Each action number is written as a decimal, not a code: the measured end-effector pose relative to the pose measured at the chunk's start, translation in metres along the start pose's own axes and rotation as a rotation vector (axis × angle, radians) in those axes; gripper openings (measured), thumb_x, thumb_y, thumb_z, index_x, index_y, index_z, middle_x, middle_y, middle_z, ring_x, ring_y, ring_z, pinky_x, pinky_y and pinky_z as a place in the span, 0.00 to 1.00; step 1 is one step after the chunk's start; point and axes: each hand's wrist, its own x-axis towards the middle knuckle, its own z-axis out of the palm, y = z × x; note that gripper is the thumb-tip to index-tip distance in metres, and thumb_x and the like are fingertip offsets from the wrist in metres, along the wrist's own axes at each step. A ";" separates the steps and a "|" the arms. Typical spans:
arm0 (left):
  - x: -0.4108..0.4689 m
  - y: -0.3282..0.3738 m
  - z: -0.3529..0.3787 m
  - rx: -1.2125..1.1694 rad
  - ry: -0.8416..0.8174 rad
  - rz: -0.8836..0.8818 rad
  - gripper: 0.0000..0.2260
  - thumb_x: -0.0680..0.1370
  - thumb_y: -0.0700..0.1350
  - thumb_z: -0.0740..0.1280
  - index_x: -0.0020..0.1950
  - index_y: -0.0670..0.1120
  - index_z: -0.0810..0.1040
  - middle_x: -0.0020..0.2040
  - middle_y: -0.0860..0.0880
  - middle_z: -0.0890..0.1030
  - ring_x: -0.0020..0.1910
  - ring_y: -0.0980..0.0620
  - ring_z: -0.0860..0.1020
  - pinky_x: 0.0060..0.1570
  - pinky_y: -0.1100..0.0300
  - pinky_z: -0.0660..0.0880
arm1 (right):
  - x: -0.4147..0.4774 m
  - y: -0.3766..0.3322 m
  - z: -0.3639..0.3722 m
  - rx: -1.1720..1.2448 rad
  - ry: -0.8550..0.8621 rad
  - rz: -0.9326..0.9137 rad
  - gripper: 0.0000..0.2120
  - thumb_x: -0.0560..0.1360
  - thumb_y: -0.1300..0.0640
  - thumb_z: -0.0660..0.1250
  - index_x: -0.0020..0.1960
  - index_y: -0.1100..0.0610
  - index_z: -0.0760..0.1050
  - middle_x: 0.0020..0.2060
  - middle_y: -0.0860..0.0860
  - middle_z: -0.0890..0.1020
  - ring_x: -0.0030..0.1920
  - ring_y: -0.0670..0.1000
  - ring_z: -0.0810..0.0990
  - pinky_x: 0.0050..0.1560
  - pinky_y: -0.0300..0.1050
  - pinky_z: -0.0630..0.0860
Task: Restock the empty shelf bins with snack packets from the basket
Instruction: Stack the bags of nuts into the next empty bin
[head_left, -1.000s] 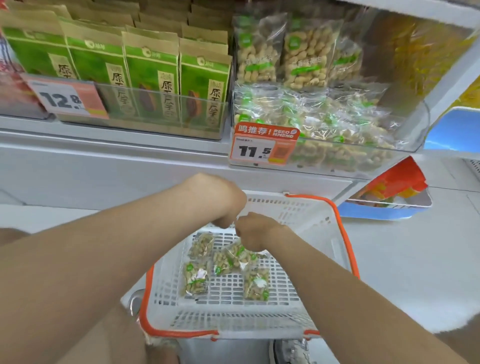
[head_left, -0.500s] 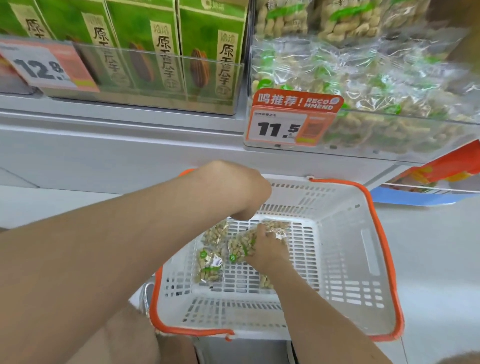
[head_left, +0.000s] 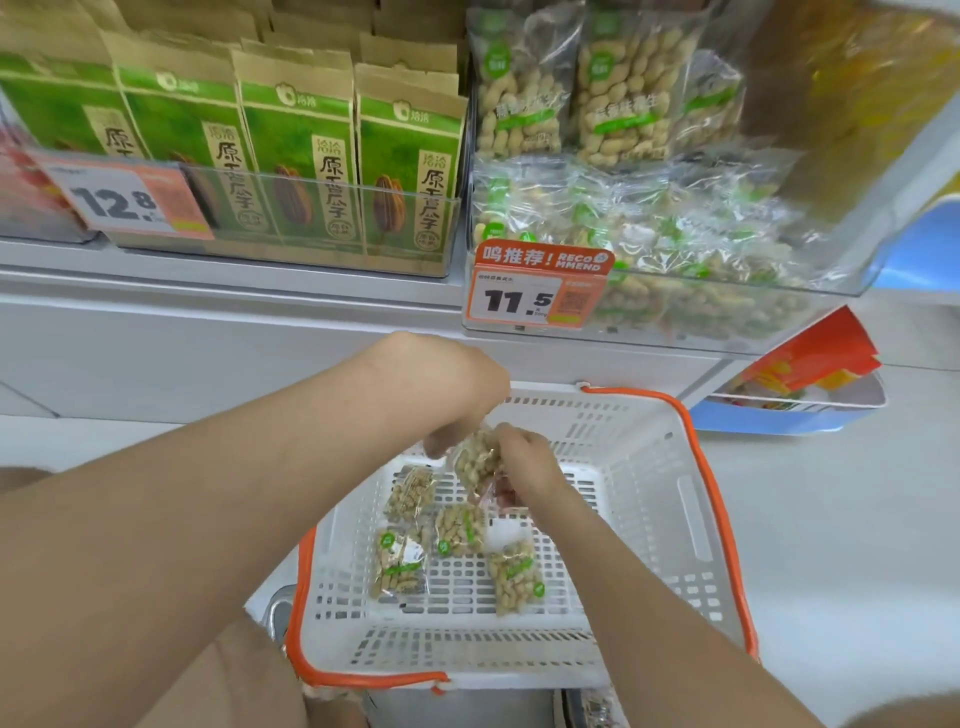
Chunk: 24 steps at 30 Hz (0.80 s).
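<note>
A white plastic basket (head_left: 670, 519) with an orange rim stands below the shelf. Several clear peanut packets (head_left: 460, 530) with green labels lie on its floor. Above them, my right hand (head_left: 524, 470) grips one raised peanut packet (head_left: 475, 460). My left hand (head_left: 457, 400) reaches in from the left, and its fingertips pinch the same packet's upper left edge. Up on the shelf, the clear bin (head_left: 727, 291) behind the 11.5 price tag (head_left: 535, 291) is piled with the same peanut packets.
Green and brown seed bags (head_left: 291, 161) fill the clear bin on the left, behind a 12.8 price tag (head_left: 124, 200). A blue tray with red and yellow packets (head_left: 810, 374) sits at the right. The white shelf front (head_left: 208, 338) runs behind the basket.
My right hand has lifted one peanut packet off the basket floor, and my left hand has come down to take its edge. The view has tilted up toward the shelf.
</note>
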 end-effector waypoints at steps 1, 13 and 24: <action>-0.006 0.000 -0.003 -0.020 0.027 0.010 0.32 0.76 0.48 0.79 0.77 0.47 0.70 0.68 0.47 0.76 0.64 0.44 0.79 0.62 0.50 0.78 | -0.011 -0.012 -0.001 0.068 0.012 0.003 0.11 0.80 0.54 0.59 0.45 0.59 0.74 0.32 0.55 0.75 0.25 0.54 0.69 0.30 0.45 0.68; -0.087 0.002 -0.040 -0.717 0.243 0.193 0.18 0.73 0.51 0.77 0.60 0.50 0.76 0.52 0.49 0.83 0.48 0.49 0.84 0.46 0.46 0.85 | -0.142 -0.095 -0.030 0.577 0.114 -0.290 0.29 0.87 0.40 0.49 0.47 0.61 0.77 0.24 0.57 0.78 0.21 0.55 0.76 0.31 0.49 0.69; -0.104 0.009 -0.084 -1.432 0.682 0.263 0.16 0.86 0.53 0.64 0.57 0.41 0.84 0.49 0.37 0.87 0.48 0.38 0.87 0.45 0.49 0.86 | -0.160 -0.150 -0.102 -0.324 0.759 -0.972 0.16 0.79 0.40 0.57 0.43 0.46 0.79 0.43 0.47 0.76 0.45 0.46 0.75 0.44 0.47 0.69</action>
